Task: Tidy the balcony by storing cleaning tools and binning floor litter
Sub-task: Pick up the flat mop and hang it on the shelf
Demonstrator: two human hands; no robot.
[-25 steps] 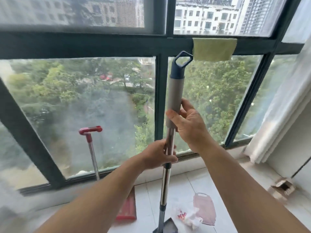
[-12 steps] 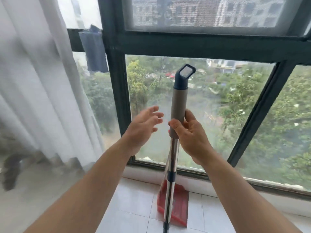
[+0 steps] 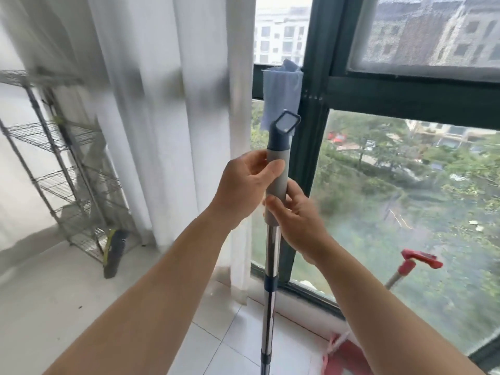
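I hold a long mop pole [image 3: 270, 269] upright in front of me; it has a shiny metal shaft, a grey grip and a dark blue hanging loop on top. My left hand [image 3: 244, 182] grips the upper part of the grey grip. My right hand [image 3: 296, 223] is closed around the bottom of the grip, just below the left. The pole's lower end runs out of the frame. A second tool with a red handle [image 3: 418, 259] leans against the window at the right, its red head [image 3: 343, 358] on the floor.
A white curtain [image 3: 173, 109] hangs at the left of the dark-framed window [image 3: 316, 101], where a blue cloth [image 3: 281, 96] is draped. A wire shelf rack [image 3: 62, 169] stands in the far left corner with a dark brush [image 3: 115, 251] leaning at its foot. Pale floor tiles [image 3: 48, 301] lie below.
My view has swung further left, bringing the curtain and the wire rack into sight. My left hand, open beside the pole half a second ago, now grips the grey grip above my right hand.
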